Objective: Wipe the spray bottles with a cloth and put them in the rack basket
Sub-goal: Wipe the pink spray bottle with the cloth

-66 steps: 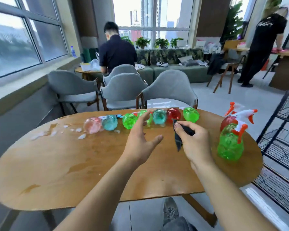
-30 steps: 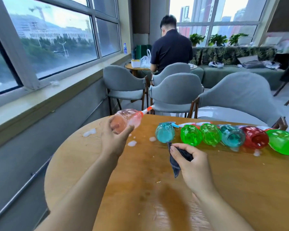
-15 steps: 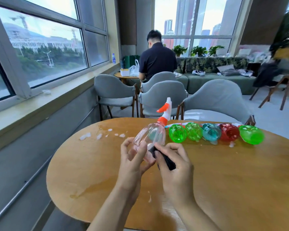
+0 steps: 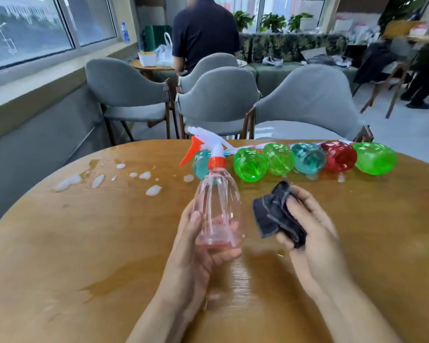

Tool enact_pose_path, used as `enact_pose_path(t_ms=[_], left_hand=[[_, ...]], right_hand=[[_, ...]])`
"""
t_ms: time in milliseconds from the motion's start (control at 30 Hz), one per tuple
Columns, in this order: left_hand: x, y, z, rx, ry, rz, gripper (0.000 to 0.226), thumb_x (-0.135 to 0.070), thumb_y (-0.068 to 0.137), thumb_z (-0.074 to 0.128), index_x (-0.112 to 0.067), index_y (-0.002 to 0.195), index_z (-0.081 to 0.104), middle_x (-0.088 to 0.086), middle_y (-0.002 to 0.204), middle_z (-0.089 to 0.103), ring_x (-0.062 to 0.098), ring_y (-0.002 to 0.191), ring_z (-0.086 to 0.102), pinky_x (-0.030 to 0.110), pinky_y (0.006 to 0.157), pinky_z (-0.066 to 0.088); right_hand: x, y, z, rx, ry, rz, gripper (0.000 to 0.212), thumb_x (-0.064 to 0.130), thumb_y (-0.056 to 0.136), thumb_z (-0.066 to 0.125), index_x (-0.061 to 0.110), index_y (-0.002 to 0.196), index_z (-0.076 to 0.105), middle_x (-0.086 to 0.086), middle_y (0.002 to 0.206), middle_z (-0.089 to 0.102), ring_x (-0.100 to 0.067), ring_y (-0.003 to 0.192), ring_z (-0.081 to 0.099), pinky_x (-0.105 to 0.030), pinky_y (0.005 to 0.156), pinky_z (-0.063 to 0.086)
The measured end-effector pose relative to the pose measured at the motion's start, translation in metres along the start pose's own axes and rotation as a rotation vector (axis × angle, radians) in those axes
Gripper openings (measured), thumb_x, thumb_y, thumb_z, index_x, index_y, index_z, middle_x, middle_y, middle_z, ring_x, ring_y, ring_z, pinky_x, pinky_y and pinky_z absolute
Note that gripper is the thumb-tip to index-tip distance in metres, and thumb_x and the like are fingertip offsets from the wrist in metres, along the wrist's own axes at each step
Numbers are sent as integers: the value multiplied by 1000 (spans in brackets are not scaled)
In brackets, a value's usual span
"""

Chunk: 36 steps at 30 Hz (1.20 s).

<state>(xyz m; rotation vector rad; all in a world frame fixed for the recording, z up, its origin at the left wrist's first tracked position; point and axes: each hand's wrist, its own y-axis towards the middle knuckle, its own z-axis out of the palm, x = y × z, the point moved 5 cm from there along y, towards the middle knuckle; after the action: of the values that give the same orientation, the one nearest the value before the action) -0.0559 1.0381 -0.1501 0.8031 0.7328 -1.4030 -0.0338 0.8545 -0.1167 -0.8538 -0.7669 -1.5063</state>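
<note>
My left hand (image 4: 196,248) grips the base of a clear pink spray bottle (image 4: 217,201), held upright over the wooden table (image 4: 84,243), its white and orange trigger head pointing left. Just to its right, my right hand (image 4: 307,231) holds a crumpled dark cloth (image 4: 275,214), a small gap away from the bottle. Behind them several bottles lie on their sides in a row: a teal one (image 4: 200,167) partly hidden by the pink bottle, two green (image 4: 250,164), another teal (image 4: 308,158), a red (image 4: 339,156) and a green (image 4: 375,158).
White foam blobs (image 4: 124,179) and wet patches spot the table's left side. Grey chairs (image 4: 218,100) stand beyond the far edge. A person in a dark shirt (image 4: 204,30) sits at another table behind them. The rack basket is out of view.
My left hand picked the pink bottle off the table's left end and brought it upright in front of me. The cloth touched it half a second ago and now sits just clear.
</note>
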Motion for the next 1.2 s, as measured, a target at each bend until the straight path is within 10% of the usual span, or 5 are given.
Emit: enact_pose_path(t_ms=[433, 533, 700, 900, 1200], left_hand=[[-1, -13, 2, -61, 471, 329, 61, -21, 91, 75, -25, 148, 53, -11, 143, 67, 9, 132, 64, 20, 105, 51], [0, -15, 11, -32, 600, 386, 66, -13, 92, 80, -19, 149, 49, -22, 137, 67, 1, 129, 63, 15, 101, 51], [5, -16, 6, -36, 605, 443, 74, -29, 90, 82, -30, 156, 49, 1, 155, 57, 25, 145, 54, 58, 110, 52], [2, -19, 9, -37, 515, 428, 69, -33, 88, 75, -24, 152, 50, -2, 149, 62, 22, 138, 61, 32, 110, 52], [5, -14, 3, -38, 195, 191, 66, -47, 81, 78, -35, 143, 60, 5, 144, 67, 31, 134, 64, 78, 107, 44]], right_hand=[[44, -11, 35, 201, -813, -918, 15, 6, 98, 71, 13, 111, 75, -4, 112, 68, -10, 110, 65, -21, 99, 45], [28, -13, 38, 275, -919, -912, 17, 5, 98, 73, 10, 113, 79, -6, 114, 62, -14, 111, 62, -22, 99, 46], [19, -7, 31, 334, -1015, -898, 20, 17, 99, 73, 16, 118, 80, -3, 113, 54, -13, 108, 58, -18, 95, 45], [11, 5, 25, 299, -863, -779, 18, 19, 100, 68, 17, 115, 78, -4, 106, 56, -20, 102, 61, -22, 88, 48], [-4, 17, 25, 320, -626, -489, 8, 26, 103, 62, 26, 106, 69, 5, 89, 67, -12, 81, 66, -33, 70, 52]])
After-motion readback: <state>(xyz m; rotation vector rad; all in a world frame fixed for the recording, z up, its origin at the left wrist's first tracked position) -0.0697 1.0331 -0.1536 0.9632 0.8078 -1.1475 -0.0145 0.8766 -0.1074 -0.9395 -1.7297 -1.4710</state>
